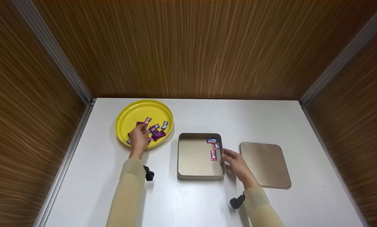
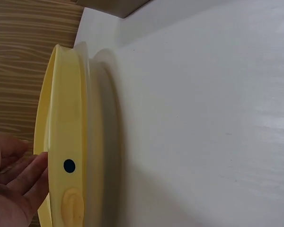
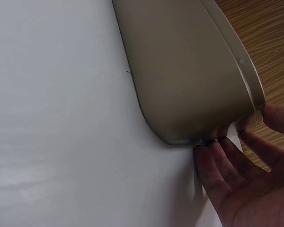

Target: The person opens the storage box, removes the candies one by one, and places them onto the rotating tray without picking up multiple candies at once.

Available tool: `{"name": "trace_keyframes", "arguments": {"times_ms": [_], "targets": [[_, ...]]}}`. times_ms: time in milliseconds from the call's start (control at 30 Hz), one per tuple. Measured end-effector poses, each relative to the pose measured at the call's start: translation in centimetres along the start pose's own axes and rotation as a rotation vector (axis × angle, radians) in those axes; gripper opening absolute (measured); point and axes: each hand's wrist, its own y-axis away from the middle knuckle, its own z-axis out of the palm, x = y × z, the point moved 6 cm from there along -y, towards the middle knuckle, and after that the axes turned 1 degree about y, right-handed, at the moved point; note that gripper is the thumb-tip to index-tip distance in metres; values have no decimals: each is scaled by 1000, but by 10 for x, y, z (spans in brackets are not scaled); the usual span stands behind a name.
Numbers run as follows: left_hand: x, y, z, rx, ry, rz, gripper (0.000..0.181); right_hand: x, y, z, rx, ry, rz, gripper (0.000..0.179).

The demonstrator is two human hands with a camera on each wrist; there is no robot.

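Observation:
My left hand point(image 1: 138, 137) reaches down into a round yellow tray point(image 1: 125, 110), its fingertips right at several small wrapped candies point(image 1: 158, 135) in purple, pink and blue. In the left wrist view the tray's wall point(image 2: 66, 118) hides those fingertips, while the thumb stands apart from the fingers. My right hand point(image 1: 237, 164) rests against the right side of an open metal tin point(image 1: 193, 178), fingers extended along its outer wall. Inside the tin, by its right wall, lie a few candies, among them a pink one point(image 1: 213, 155) and a blue one point(image 1: 211, 140).
A flat metal lid point(image 1: 265, 164) lies on the white table point(image 1: 201, 116) to the right of the tin, beside my right hand. Wood-grain panels point(image 1: 194, 50) enclose the table at the back and on both sides.

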Motion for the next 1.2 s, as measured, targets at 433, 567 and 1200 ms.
{"name": "trace_keyframes", "arguments": {"times_ms": [433, 567, 1200], "targets": [[50, 32, 34, -79, -93, 298, 27, 1, -2, -1, -6, 2, -7, 49], [70, 52, 56, -157, -172, 408, 27, 1, -3, -1, -4, -2, -10, 50], [107, 126, 134, -509, -511, 664, 41, -5, 1, 1, -7, -1, -34, 49]]}}
